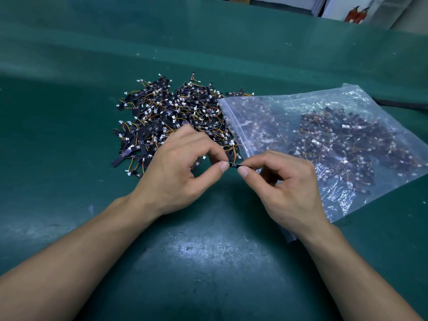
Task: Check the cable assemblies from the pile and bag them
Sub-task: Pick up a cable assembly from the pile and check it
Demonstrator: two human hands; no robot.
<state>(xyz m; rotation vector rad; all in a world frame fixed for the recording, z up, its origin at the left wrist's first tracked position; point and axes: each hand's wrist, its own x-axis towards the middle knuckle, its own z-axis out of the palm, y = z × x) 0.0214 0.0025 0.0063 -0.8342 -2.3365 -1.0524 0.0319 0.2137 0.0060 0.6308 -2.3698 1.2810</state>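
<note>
Green mat point(69, 117) fills the bench under your arms, scuffed and shiny just this side of your wrists, and far beyond your fingers, up in the right corner, two red canisters point(356, 13) stand against a pale wall.

From the head camera, your left hand point(176, 174) and right hand point(284, 184) meet in the middle, and between them you've got one strip point(232, 164), small and black, held level. Your left thumb and forefinger pinch its left end; your right thumb and forefinger pinch its right end. The two thumbnails face up at you, nearly touching, with only a short bit of the strip showing between them. Your other fingers on both hands are curled in loosely and hold nothing. A white plug point(204, 157) peeks out just behind your left forefinger; I can't tell whether it belongs to the strip you hold or to the heap.

The pile point(166, 117) lies just beyond your left fingers and runs off to their left: black strips, orange and yellow wires, white plugs, all tangled. Your left knuckles overlap its near edge.

The bag point(324, 126), clear plastic with a zip edge, lies flat beyond and to the right of your right fingers. Its zip edge rests over the right side of the pile, and your right hand covers its near corner. More of the same parts show through the plastic, bunched toward its far right.
</note>
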